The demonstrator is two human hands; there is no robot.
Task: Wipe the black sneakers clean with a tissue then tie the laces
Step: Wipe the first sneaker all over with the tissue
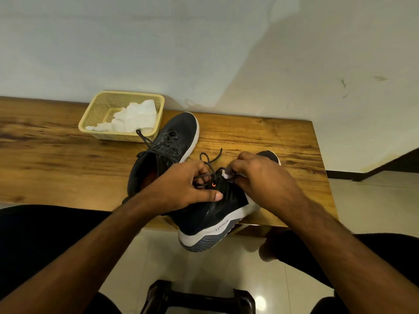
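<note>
At the near edge of the wooden tabletop [260, 137], the nearer black sneaker [217, 214] sits tilted, its heel and pale sole hanging past the edge toward the person. Both hands are working over its tongue. The left hand [181, 189] has its fingers curled round one strand of the dark lace [209, 163], thumb stretched along the shoe's side; the right hand [260, 177] pinches the other strand, and a scrap of something white, perhaps tissue, shows at its fingertips, though I cannot tell for certain. A small loop and a loose end stand up between the two hands.

The second sneaker [172, 141] lies just behind, touching the first at the heel side, laces loose and spilling toward a yellow basket [90, 118] that holds crumpled white tissue [133, 118].

Judging by this, wiping looks finished and the tying of the first shoe is under way. To do it well, keep even tension on both strands so the first crossing stays snug against the tongue, form the loop close to the eyelets rather than high up, and pull the bows outward, not upward. With the heel overhanging, a hard tug could drag the shoe off the edge; pressing it down with the left thumb should steady it.
</note>
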